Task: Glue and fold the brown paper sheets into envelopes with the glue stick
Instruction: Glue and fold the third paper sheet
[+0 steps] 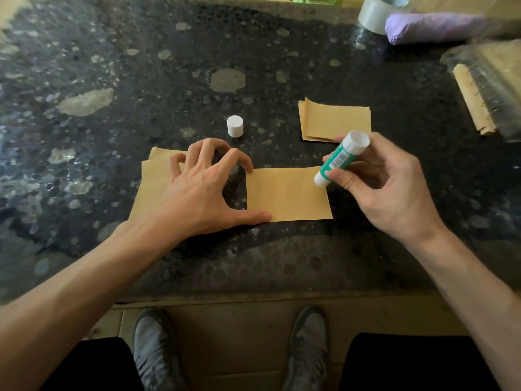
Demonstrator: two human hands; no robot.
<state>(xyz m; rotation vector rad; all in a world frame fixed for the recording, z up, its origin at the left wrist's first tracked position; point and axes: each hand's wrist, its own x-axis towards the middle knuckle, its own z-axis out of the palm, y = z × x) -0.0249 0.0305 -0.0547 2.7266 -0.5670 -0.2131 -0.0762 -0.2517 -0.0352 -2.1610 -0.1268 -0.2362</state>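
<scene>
On the table, left fingers wide on brown sheet, right fingers around glue stick.

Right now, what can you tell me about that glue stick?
The glue stick is a plastic tube, teal-green in the middle with a printed label, white at both ends. It is uncapped; its white cap stands apart on the table. The right hand pinches it, tilted, open end up and away, lower end by the upper right corner of the front brown sheet.
</scene>
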